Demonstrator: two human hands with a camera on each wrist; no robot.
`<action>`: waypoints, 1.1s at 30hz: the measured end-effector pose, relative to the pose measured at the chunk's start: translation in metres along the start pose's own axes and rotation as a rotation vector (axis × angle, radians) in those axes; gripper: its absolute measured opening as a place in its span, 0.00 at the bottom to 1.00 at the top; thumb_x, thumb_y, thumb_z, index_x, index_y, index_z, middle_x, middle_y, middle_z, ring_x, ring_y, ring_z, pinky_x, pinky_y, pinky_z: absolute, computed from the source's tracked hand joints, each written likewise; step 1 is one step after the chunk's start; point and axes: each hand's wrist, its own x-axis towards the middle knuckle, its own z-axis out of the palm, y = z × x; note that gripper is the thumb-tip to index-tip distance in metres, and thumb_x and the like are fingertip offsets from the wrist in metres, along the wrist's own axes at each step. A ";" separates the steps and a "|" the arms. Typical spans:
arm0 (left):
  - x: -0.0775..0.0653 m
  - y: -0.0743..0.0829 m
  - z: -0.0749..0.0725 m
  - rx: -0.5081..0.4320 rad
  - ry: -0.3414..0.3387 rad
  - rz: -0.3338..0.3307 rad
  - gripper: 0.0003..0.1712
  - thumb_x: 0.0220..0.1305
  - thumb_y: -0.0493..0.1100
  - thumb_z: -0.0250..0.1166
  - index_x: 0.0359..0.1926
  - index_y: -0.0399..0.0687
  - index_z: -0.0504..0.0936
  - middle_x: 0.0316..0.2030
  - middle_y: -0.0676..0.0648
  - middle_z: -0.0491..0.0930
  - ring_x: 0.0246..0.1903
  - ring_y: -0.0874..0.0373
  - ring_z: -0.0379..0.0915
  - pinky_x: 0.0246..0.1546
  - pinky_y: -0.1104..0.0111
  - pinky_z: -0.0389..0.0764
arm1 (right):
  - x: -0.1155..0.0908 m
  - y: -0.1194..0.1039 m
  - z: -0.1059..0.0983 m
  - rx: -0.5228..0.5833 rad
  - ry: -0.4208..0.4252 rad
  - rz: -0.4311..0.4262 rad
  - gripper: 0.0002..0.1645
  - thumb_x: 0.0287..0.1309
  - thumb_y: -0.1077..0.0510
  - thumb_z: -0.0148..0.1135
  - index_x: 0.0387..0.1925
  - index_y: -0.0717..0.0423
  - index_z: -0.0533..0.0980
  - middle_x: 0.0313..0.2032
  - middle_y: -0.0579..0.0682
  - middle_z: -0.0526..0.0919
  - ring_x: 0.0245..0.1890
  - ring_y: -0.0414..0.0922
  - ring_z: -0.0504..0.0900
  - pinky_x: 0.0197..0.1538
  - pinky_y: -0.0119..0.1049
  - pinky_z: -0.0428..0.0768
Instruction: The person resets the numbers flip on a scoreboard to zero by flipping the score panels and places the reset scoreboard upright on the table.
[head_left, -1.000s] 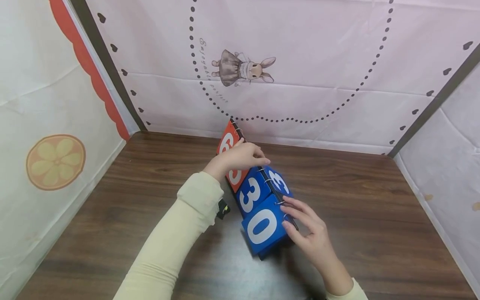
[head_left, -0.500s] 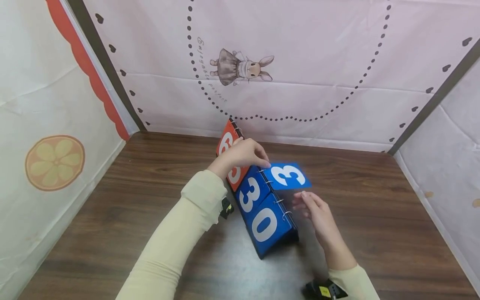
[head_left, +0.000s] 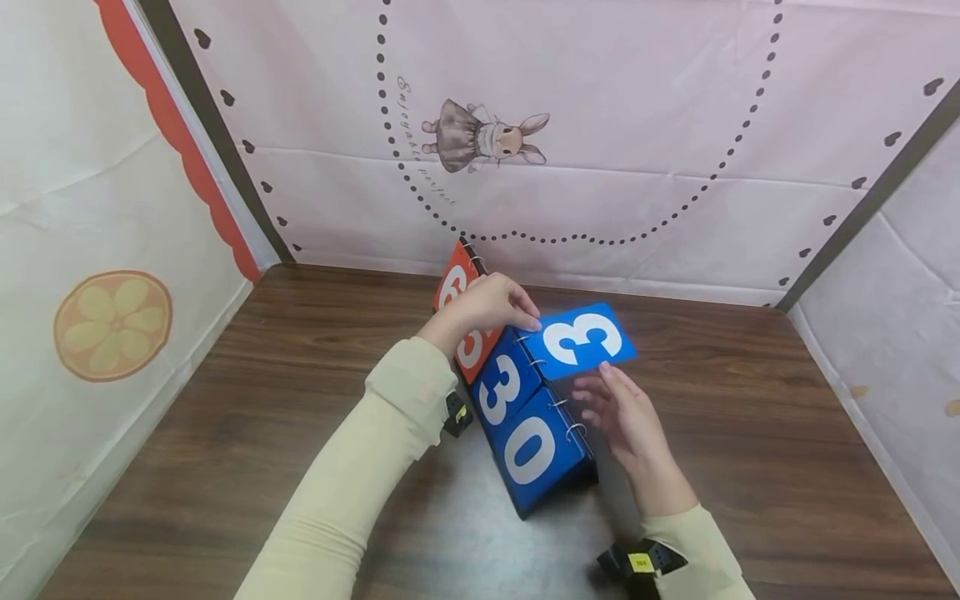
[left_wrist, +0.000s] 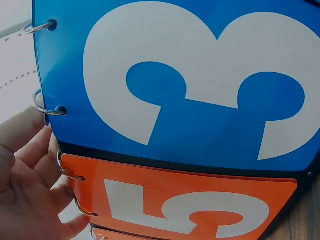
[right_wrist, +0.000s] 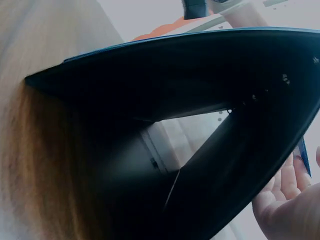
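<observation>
A tent-shaped flip scoreboard (head_left: 579, 476) stands diagonally on the table, its number cards hung on metal rings. Orange cards (head_left: 470, 346) lie at its far end; blue cards reading 3 (head_left: 498, 390) and 0 (head_left: 530, 450) face left. Another blue 3 card (head_left: 581, 340) sticks out from the ridge to the right. My left hand (head_left: 491, 304) grips the ridge near that card's inner corner; in the left wrist view its fingers (left_wrist: 35, 160) lie by the rings. My right hand (head_left: 632, 421) is loosely spread, thumb tip at the raised card's edge. The board's hollow black underside (right_wrist: 135, 85) fills the right wrist view.
The brown wooden table (head_left: 750, 433) extends on both sides. A pale printed cloth (head_left: 637, 150) with a rabbit drawing hangs behind the table, and further cloth sides (head_left: 112, 208) stand left and right. Small black devices (head_left: 641, 562) are worn on the wrists.
The 0 card my right hand was at has come to lie flat on the left face. The blue 3 card on the right has swung up, with my right hand moved to its edge.
</observation>
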 end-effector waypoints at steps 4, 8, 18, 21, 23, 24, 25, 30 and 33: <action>0.000 0.000 0.000 0.027 0.005 0.008 0.13 0.53 0.54 0.68 0.37 0.56 0.83 0.33 0.55 0.81 0.40 0.58 0.71 0.45 0.61 0.73 | 0.003 -0.005 -0.001 0.094 0.016 -0.003 0.14 0.65 0.49 0.52 0.32 0.45 0.81 0.32 0.44 0.84 0.38 0.40 0.81 0.40 0.31 0.76; 0.000 -0.002 0.002 0.027 0.024 0.025 0.12 0.53 0.54 0.68 0.35 0.56 0.83 0.33 0.55 0.80 0.41 0.58 0.69 0.45 0.61 0.72 | 0.004 -0.006 0.000 0.096 0.083 0.009 0.14 0.64 0.51 0.54 0.27 0.45 0.83 0.28 0.43 0.85 0.35 0.39 0.82 0.38 0.29 0.77; -0.002 -0.007 0.002 -0.036 0.034 0.068 0.11 0.55 0.53 0.67 0.37 0.55 0.81 0.36 0.54 0.79 0.41 0.58 0.71 0.45 0.63 0.74 | -0.007 -0.004 0.004 -0.046 0.139 -0.023 0.21 0.60 0.43 0.56 0.18 0.51 0.74 0.18 0.46 0.75 0.26 0.42 0.76 0.33 0.31 0.74; -0.003 -0.009 0.000 -0.084 0.025 0.089 0.11 0.56 0.52 0.66 0.37 0.54 0.80 0.37 0.54 0.79 0.41 0.58 0.71 0.46 0.63 0.74 | -0.024 -0.002 0.006 -0.229 0.074 -0.256 0.17 0.64 0.52 0.54 0.23 0.58 0.72 0.22 0.49 0.74 0.28 0.43 0.75 0.35 0.31 0.76; -0.004 -0.011 -0.002 -0.129 0.013 0.100 0.12 0.56 0.52 0.67 0.37 0.53 0.80 0.37 0.54 0.80 0.41 0.58 0.73 0.46 0.63 0.74 | -0.035 -0.001 0.006 -0.361 -0.025 -0.436 0.07 0.64 0.62 0.53 0.31 0.61 0.73 0.31 0.52 0.76 0.35 0.45 0.76 0.40 0.32 0.77; -0.005 -0.011 -0.003 -0.163 0.004 0.104 0.12 0.56 0.51 0.67 0.38 0.52 0.80 0.37 0.54 0.80 0.41 0.58 0.73 0.46 0.63 0.75 | -0.040 -0.001 0.005 -0.423 -0.081 -0.507 0.03 0.62 0.66 0.53 0.35 0.62 0.74 0.37 0.52 0.76 0.40 0.45 0.75 0.44 0.33 0.76; -0.005 -0.012 -0.004 -0.193 -0.003 0.107 0.13 0.56 0.51 0.67 0.39 0.52 0.79 0.37 0.53 0.81 0.41 0.58 0.74 0.46 0.63 0.75 | -0.045 0.000 0.004 -0.492 -0.128 -0.560 0.07 0.60 0.68 0.54 0.41 0.61 0.74 0.43 0.52 0.76 0.45 0.44 0.74 0.48 0.36 0.75; -0.007 -0.017 -0.009 -0.258 -0.055 0.137 0.23 0.56 0.49 0.67 0.54 0.58 0.75 0.40 0.53 0.81 0.44 0.59 0.74 0.47 0.63 0.75 | -0.056 0.003 0.003 -0.707 -0.262 -0.618 0.27 0.54 0.64 0.63 0.57 0.48 0.71 0.61 0.44 0.66 0.60 0.43 0.64 0.57 0.59 0.65; -0.009 -0.018 -0.012 -0.198 -0.080 0.166 0.27 0.57 0.49 0.66 0.59 0.59 0.72 0.44 0.52 0.79 0.46 0.58 0.72 0.47 0.62 0.75 | -0.058 0.004 0.004 -0.732 -0.293 -0.608 0.32 0.54 0.63 0.63 0.61 0.46 0.68 0.64 0.43 0.64 0.62 0.43 0.61 0.56 0.64 0.62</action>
